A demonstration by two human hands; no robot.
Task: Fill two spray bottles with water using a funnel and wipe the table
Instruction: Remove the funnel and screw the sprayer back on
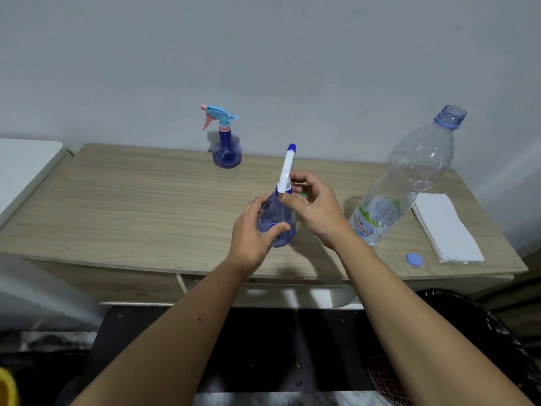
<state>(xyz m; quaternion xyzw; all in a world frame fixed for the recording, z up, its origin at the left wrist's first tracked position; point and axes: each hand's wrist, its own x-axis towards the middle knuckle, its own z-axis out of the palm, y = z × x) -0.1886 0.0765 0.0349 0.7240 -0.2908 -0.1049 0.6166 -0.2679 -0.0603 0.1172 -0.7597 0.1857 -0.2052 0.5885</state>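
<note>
Head view: uncapped, near-empty water bottle (pixel 409 183).

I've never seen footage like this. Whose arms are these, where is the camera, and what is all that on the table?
No machine here: a person wears a camera on the head, looking down at their own arms. The left hand grips the body of a blue spray bottle; the right hand pinches its white spray head at the neck. On the wooden table stand a second spray bottle and an open water bottle, nearly empty, with its cap and a folded white cloth beside it.
</note>
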